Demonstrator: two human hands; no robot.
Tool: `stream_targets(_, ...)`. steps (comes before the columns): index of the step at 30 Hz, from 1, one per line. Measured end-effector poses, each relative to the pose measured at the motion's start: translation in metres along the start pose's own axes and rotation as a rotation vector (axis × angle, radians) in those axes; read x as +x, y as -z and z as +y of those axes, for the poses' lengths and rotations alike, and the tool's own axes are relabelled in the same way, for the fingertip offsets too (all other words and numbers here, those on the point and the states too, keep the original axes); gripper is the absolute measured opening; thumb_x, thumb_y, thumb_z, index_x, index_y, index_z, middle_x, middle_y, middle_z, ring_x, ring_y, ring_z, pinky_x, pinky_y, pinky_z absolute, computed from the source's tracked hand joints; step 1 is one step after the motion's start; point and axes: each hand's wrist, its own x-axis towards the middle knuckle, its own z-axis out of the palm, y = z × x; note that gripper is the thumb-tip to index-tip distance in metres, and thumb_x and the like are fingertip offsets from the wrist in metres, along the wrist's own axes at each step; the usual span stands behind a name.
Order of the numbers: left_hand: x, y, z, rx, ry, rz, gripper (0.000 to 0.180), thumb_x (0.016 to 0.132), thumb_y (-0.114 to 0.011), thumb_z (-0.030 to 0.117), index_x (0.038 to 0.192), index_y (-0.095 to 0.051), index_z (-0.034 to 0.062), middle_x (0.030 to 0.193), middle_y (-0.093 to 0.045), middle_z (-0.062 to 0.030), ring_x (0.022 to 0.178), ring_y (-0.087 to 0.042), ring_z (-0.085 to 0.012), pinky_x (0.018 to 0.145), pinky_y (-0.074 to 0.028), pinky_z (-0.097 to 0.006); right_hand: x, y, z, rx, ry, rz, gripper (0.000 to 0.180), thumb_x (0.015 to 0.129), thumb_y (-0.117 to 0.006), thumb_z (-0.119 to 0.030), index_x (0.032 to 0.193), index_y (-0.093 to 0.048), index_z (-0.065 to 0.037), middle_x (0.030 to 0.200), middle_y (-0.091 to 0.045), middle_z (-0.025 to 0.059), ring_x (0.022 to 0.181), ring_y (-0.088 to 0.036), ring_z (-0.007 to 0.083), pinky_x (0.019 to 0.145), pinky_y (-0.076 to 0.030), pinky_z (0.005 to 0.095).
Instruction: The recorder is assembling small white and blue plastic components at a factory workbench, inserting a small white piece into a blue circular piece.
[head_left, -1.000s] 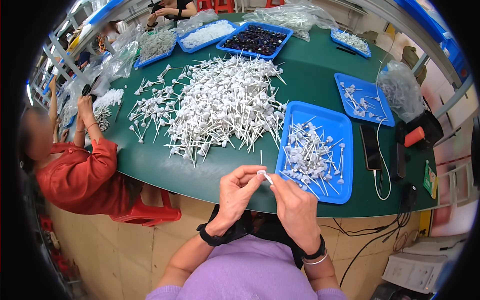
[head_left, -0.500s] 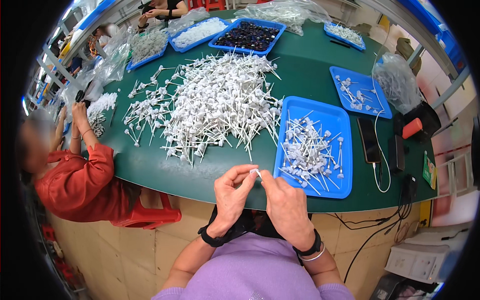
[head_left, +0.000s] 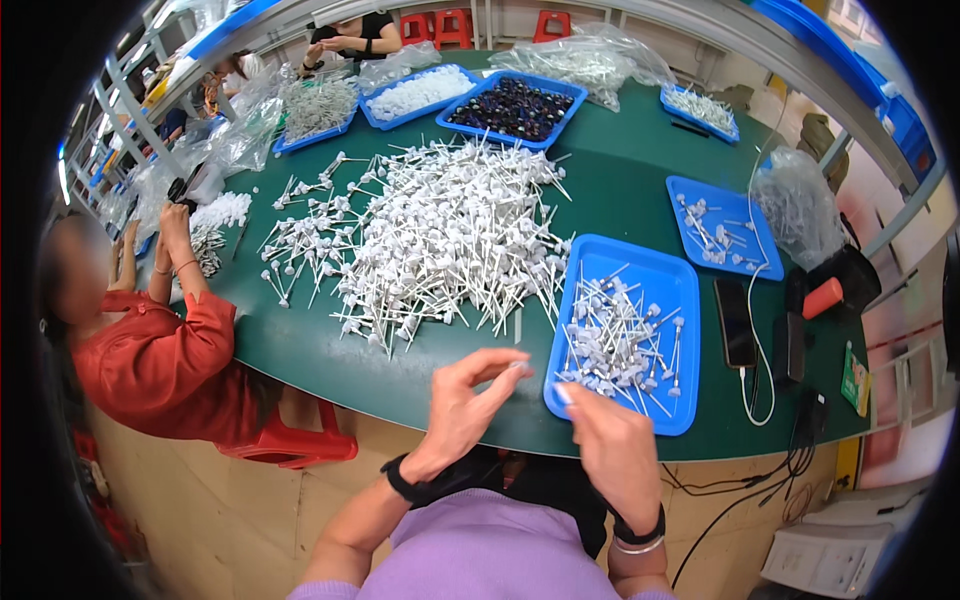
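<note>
My left hand (head_left: 468,405) is over the near table edge. Its thumb and forefinger are pinched together at a tiny pale thing too small to name. To the right, at the near left corner of the blue tray (head_left: 693,345), my right hand (head_left: 617,440) is closed on a small white piece (head_left: 564,394) that pokes from its fingertips. Inside that tray lie several thin sticks with white heads (head_left: 622,335). A large heap of similar white-headed sticks (head_left: 460,235) spreads across the table beyond my hands.
A second blue tray (head_left: 678,190) holds a few sticks. Further back are trays of dark beads (head_left: 515,105), white pieces (head_left: 420,92) and sticks (head_left: 318,108). A phone (head_left: 735,325) with a white cable lies at right. A person in red (head_left: 150,370) works at left.
My hands have come apart; the right one moved right and nearer me, with a white piece at its fingertips. The view has tilted up slightly.
</note>
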Motion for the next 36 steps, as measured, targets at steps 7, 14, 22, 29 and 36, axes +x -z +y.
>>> stream_targets(7, 0.113, -0.005, 0.004, 0.576, -0.330, 0.116, 0.016, 0.086, -0.069, 0.012, 0.100, -0.072, 0.0057, 0.080, -0.071, -0.0102, 0.071, -0.068, -0.0205, 0.067, -0.053, -0.033, -0.021, 0.024, 0.021, -0.007, -0.230, 0.197, 0.022, 0.092, -0.060, -0.004, 0.112, -0.065, 0.003, 0.081, -0.067, 0.0177, 0.059, -0.063, 0.0251, 0.055, -0.048, 0.0367)
stream_targets(14, 0.152, 0.029, -0.026, 1.160, -0.328, 0.107, 0.014, 0.082, -0.070, 0.018, 0.082, -0.069, 0.0047, 0.071, -0.068, -0.0143, 0.068, -0.067, -0.0336, 0.062, -0.051, -0.044, -0.031, 0.007, 0.041, -0.094, -0.217, 0.053, 0.019, 0.093, -0.060, -0.009, 0.109, -0.066, 0.000, 0.083, -0.067, 0.0190, 0.067, -0.063, 0.0354, 0.059, -0.048, 0.0409)
stream_targets(22, 0.166, 0.020, -0.037, 1.209, -0.377, 0.136, 0.020, 0.074, -0.071, 0.020, 0.072, -0.064, 0.0011, 0.069, -0.065, -0.0199, 0.066, -0.066, -0.0383, 0.062, -0.051, -0.047, -0.010, -0.005, 0.064, -0.223, -0.200, -0.144, 0.021, 0.095, -0.059, -0.019, 0.108, -0.068, -0.005, 0.081, -0.065, 0.0221, 0.075, -0.064, 0.0404, 0.063, -0.047, 0.0474)
stream_targets(29, 0.168, 0.016, -0.049, 1.174, -0.358, 0.151, 0.020, 0.071, -0.072, 0.020, 0.073, -0.066, 0.0011, 0.071, -0.066, -0.0203, 0.068, -0.066, -0.0378, 0.061, -0.052, -0.046, -0.003, 0.007, 0.059, -0.260, -0.213, -0.069, 0.021, 0.094, -0.060, -0.018, 0.106, -0.068, -0.004, 0.078, -0.066, 0.0206, 0.074, -0.065, 0.0393, 0.063, -0.048, 0.0444)
stream_targets(36, 0.155, 0.028, -0.060, 1.071, -0.295, 0.297, 0.016, 0.075, -0.068, 0.018, 0.075, -0.066, 0.0021, 0.074, -0.066, -0.0191, 0.069, -0.065, -0.0381, 0.062, -0.051, -0.047, -0.007, -0.015, 0.039, -0.006, -0.277, -0.008, 0.025, 0.092, -0.059, -0.011, 0.113, -0.067, 0.001, 0.075, -0.066, 0.0221, 0.064, -0.065, 0.0336, 0.060, -0.048, 0.0382)
